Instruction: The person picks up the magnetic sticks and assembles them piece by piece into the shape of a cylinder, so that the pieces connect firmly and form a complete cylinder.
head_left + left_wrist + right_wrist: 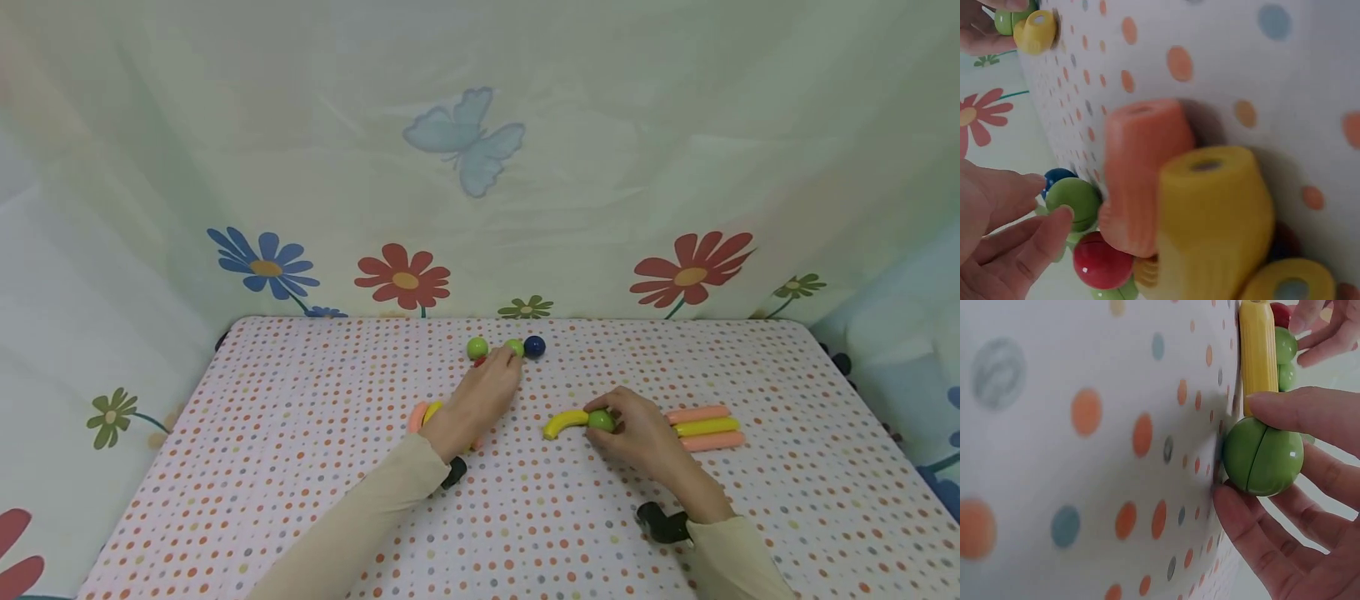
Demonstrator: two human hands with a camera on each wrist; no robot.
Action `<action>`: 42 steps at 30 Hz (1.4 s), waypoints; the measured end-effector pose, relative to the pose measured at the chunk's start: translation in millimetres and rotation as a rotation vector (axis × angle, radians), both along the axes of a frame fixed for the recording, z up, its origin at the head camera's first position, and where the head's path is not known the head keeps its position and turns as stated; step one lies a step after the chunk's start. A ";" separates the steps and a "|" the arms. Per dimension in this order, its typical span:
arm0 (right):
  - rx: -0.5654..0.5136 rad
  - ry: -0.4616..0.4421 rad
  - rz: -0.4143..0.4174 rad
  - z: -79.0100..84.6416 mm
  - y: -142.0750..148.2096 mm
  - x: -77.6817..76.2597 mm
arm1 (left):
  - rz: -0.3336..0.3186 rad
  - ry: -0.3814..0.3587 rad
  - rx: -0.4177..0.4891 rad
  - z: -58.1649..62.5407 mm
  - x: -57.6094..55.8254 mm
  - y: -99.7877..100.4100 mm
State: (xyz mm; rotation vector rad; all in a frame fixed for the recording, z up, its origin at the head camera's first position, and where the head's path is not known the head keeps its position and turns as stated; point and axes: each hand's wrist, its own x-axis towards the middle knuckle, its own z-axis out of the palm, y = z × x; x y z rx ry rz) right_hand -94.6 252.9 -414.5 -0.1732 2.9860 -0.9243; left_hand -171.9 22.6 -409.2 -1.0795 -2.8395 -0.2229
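Observation:
My left hand [483,392] reaches to the back middle of the table. Its thumb and fingertips pinch a green ball [1072,203], with a dark blue ball [534,347] right beside it. Another green ball [477,347] and a partly covered red ball [1102,260] lie close by. Further right, my right hand [633,429] holds a green ball [1263,456] between thumb and fingers, low at the tabletop. That ball is at the right end of a curved yellow piece [566,423], banana-like in shape; whether they are joined I cannot tell.
Beneath my left forearm lie an orange piece [1144,175] and a yellow piece [1213,219], partly hidden. Right of my right hand, two orange sticks [697,413] lie alongside a yellow stick [708,427]. A flowered curtain [585,183] hangs behind the dotted tabletop [300,417].

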 end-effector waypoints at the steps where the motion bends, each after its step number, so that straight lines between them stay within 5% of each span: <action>1: 0.003 -0.002 0.001 0.2 0.1 -0.4 | 0.001 -0.003 -0.010 -0.1 -0.3 -0.3; 7: -0.002 -0.019 -0.016 -0.4 4.7 -1.8 | -0.055 -0.033 -0.028 1.0 5.7 -3.5; 14: 0.007 0.008 -0.060 -1.3 1.3 -2.5 | -0.079 -0.181 0.078 -1.5 25.2 -6.8; 23: 0.023 -0.007 -0.144 -2.7 -10.2 -2.6 | -0.016 -0.120 0.075 -9.8 46.3 -13.3; 28: -0.002 -0.067 -0.125 -3.1 -12.1 1.6 | -0.014 -0.211 0.128 -12.5 50.5 -13.1; 32: -0.043 -0.091 -0.121 -3.6 -13.5 4.2 | -0.002 -0.212 0.159 -14.4 51.5 -10.9; 42: -0.074 -0.032 -0.112 -8.6 -19.8 10.0 | 0.061 -0.257 0.215 -17.4 50.0 -7.8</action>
